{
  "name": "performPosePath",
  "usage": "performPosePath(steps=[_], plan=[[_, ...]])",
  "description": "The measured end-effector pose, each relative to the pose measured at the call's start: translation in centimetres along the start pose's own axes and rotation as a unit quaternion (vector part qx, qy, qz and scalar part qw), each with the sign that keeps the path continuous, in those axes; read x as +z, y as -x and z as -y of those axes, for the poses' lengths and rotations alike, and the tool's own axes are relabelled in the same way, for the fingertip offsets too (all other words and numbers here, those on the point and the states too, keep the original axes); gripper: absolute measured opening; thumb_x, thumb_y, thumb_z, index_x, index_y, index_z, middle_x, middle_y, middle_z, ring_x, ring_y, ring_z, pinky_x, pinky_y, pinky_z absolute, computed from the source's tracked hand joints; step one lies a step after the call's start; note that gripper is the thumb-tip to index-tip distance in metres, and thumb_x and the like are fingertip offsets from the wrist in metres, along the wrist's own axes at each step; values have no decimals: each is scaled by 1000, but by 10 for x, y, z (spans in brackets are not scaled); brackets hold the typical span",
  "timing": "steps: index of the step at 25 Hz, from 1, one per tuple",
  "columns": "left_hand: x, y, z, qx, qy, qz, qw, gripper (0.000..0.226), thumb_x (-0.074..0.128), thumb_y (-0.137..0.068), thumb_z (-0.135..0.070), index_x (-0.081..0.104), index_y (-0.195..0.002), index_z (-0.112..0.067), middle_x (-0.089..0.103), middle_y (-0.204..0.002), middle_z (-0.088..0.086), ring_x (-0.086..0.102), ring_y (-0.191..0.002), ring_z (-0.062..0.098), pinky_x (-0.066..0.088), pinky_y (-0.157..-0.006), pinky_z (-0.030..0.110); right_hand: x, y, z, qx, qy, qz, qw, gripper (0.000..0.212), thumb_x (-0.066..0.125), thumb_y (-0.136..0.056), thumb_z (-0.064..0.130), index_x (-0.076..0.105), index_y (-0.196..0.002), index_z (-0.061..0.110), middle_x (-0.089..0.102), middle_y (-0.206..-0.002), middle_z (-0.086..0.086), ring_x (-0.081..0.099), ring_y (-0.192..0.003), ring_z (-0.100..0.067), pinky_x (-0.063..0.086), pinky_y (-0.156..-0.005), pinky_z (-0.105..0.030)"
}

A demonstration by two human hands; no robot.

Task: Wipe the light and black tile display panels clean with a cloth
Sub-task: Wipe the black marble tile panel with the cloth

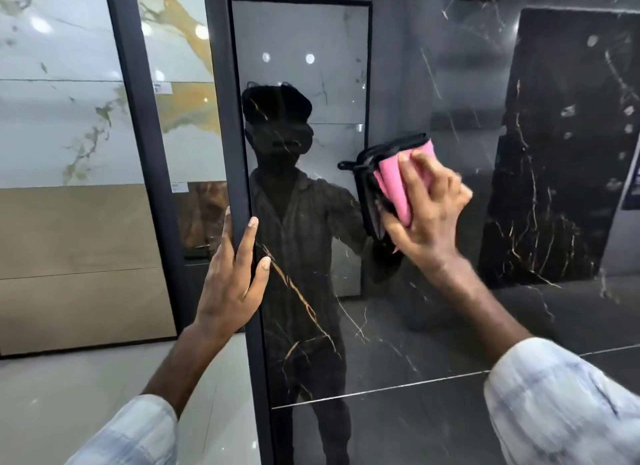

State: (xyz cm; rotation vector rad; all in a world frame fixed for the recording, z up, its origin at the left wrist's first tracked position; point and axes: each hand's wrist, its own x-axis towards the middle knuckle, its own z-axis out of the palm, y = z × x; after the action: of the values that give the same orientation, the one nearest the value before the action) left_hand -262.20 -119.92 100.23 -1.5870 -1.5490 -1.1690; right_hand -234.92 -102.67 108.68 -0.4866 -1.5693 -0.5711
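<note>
Pink cloth (398, 184) under right hand (429, 211)

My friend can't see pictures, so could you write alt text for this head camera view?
A right hand holds a folded pink cloth against a glossy black tile panel. The left hand rests on the panel's dark frame; light marble panels stand to the left.

One head camera only, looking forward and a bit down, close to the black panel (433, 326), near its left edge.
</note>
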Motion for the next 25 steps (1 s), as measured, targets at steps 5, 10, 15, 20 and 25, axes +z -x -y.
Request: performPosePath(steps=[5,10,15,20,25], plan=[[6,22,6,-6,22,33,999,65,38,-107,-43,12,-165,-28,18,-167,32,52,-133,53,49,-102,63,5,162,55,-223,-42,164,960,50,61,-93,42,54,-140,27,47,-141,-1,50,-113,-31,40,-85,-48],[5,31,8,-14,38,63,997,65,36,-106,-44,11,-164,-28,13,-167,33,54,-130,55,52,-98,62,-8,103,15,-41,-89,97,990,51,69,-83,34,58,-131,21,53,-136,-11,56,-118,-33,41,-94,-49],[14,40,12,-22,56,67,996,62,35,-108,-42,13,-163,-25,6,-169,30,51,-134,55,53,-99,61,-14,129,25,91,-74,87,989,69,74,-74,32,52,-137,13,43,-143,-15,47,-127,-36,31,-93,-37],[27,55,2,-74,101,20,992,53,36,-108,-33,19,-158,-26,12,-167,31,32,-151,38,40,-110,44,-6,248,63,-175,-77,243,951,52,77,-80,31,57,-128,27,48,-132,-7,52,-109,-32,43,-83,-46],[30,71,7,-80,71,41,993,51,29,-112,-43,17,-157,-21,17,-163,38,22,-154,24,39,-109,46,-10,184,21,-7,-152,98,984,63,88,-66,16,62,-123,17,50,-127,-7,57,-103,-31,44,-85,-45]])
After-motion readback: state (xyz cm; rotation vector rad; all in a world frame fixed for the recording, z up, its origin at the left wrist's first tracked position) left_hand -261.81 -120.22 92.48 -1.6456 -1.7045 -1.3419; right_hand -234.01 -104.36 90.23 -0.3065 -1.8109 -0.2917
